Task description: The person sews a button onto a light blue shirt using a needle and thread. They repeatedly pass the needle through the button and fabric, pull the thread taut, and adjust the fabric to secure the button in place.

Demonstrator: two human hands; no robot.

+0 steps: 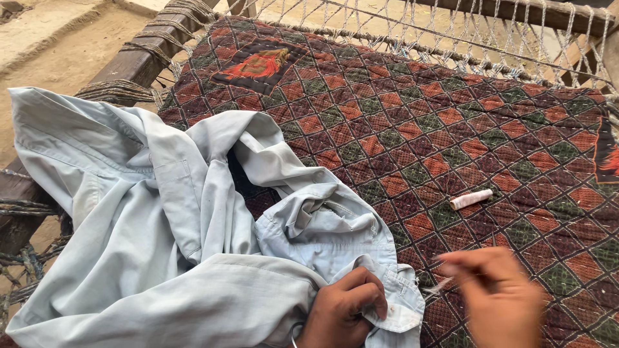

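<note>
Head view: left hand (pixel 342 312) nearest, fingers pinching edge of pale blue shirt (pixel 161 258) | right hand (pixel 500 296) blurred, beside it, fingers pinched near white thread (pixel 440 285), grip uncertain | shirt heaped on patterned quilt (pixel 419 129) over rope-strung bed (pixel 138 61) | thread spool (pixel 471 199) on quilt, apart

Two hands: the left hand (pixel 342 309) and the right hand (pixel 500 299). One pale blue shirt (pixel 161 245), one white thread spool (pixel 471 199) beyond the right hand, one patterned quilt (pixel 451 116), one rope-strung bed (pixel 135 64).
</note>
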